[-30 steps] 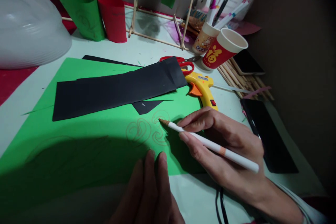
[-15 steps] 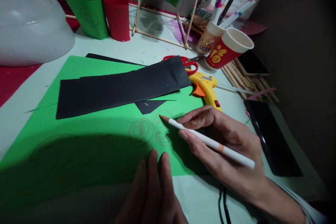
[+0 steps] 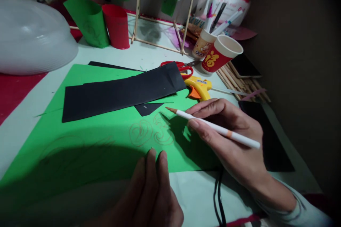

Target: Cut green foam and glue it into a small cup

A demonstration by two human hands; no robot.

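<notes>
My right hand (image 3: 231,127) holds a white marker pen (image 3: 221,130) with a pointed brown tip and an orange band. The tip hovers close above the green paper (image 3: 106,163), just up from some brown curled outlines (image 3: 151,131) drawn on it. With fingers stretched out, my left hand (image 3: 157,184) rests on the near part of that sheet, below the outlines, pressing nothing else. Black paper strips (image 3: 119,94) lie across the far part of the sheet, and a black scrap (image 3: 147,109) shows under them.
A yellow glue gun (image 3: 201,87) and red scissors (image 3: 188,69) lie behind the pen. Farther back are paper cups (image 3: 217,58), a stick frame (image 3: 157,46), a green paper tube (image 3: 90,28) and a red one (image 3: 117,28). A dark phone (image 3: 271,142) lies at right, a translucent bowl (image 3: 34,39) at left.
The pen tip has lifted off the drawn outlines and moved slightly up and right with my right hand. My left hand stays on the paper. The camera view has shifted a little.
</notes>
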